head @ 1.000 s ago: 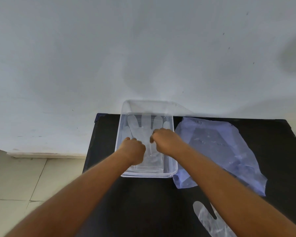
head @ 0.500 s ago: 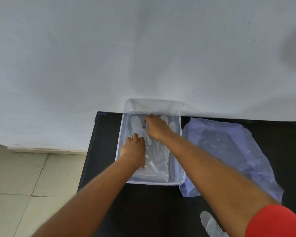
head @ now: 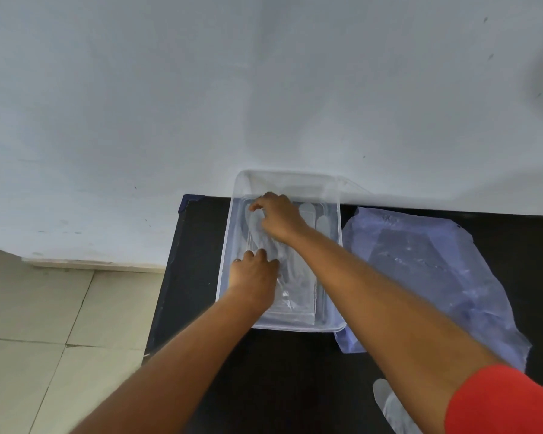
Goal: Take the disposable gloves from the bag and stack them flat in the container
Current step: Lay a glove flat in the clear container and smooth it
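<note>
A pale, matt wall [head: 264, 89] fills the upper view. Below it a black, smooth table [head: 279, 371] butts against it, its left edge dropping to tiled floor [head: 44, 339]. A crinkled, bluish translucent bag [head: 436, 270] lies flat on the table, its edge just beside the container's right wall. The clear rectangular plastic container [head: 337, 245] has rounded corners and its long axis runs away from the person toward the wall. Inside, thin filmy gloves [head: 295, 292] lie flat, fingers pointing at the wall, cuffs nearest the person. The right hand [head: 279, 217] presses the far fingertip end, fingers curled, pinching film. The left hand [head: 254, 277] rests flat and spread on the near half. A stray glove [head: 389, 405] lies at the near right.
</note>
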